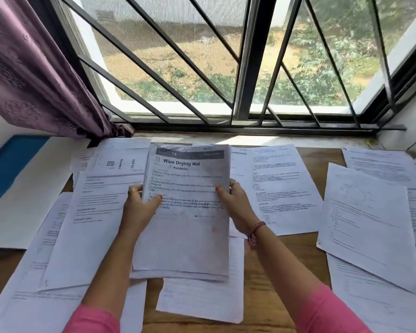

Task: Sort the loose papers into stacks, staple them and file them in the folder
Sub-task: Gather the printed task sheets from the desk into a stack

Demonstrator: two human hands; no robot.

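At centre frame we hold a small stack of papers point(185, 212), top sheet headed "Wipe Drying Mat", raised a little above the wooden tabletop point(286, 255); the left hand point(139, 203) has a closed grip on its left edge, thumb on the printed face, and the right hand point(233, 200) grips the right edge likewise. Around it we note loose sheets point(365, 224) spread across the tabletop to both sides and below, a blue folder point(7, 169) at the left edge, a purple curtain point(34, 68) upper left, and a barred window point(226, 63) across the top.
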